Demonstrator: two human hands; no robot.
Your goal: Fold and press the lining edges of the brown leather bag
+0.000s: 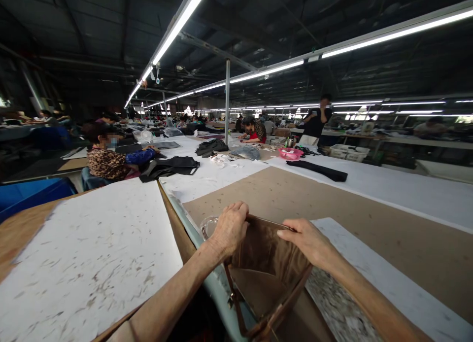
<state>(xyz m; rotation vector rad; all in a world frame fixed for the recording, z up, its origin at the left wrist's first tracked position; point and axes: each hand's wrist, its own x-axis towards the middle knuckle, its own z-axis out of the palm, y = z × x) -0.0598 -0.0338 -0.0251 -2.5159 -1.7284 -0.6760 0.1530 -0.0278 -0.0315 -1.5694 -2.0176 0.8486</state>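
A brown leather bag (266, 273) with a shiny brown lining stands open at the table's near edge, mouth toward me. My left hand (229, 228) grips the left side of its top rim. My right hand (308, 242) pinches the right side of the same rim. Both hands hold the mouth spread wide. A metal buckle shows on the bag's lower left strap. A small clear plastic piece (207, 226) lies just left of my left hand.
Brown cardboard (332, 204) and white paper sheets (96, 253) cover the long table. Black fabric pieces (318, 170), a pink basket (290, 153) and a blue bin (33, 191) lie farther off. Several other people work at the tables beyond.
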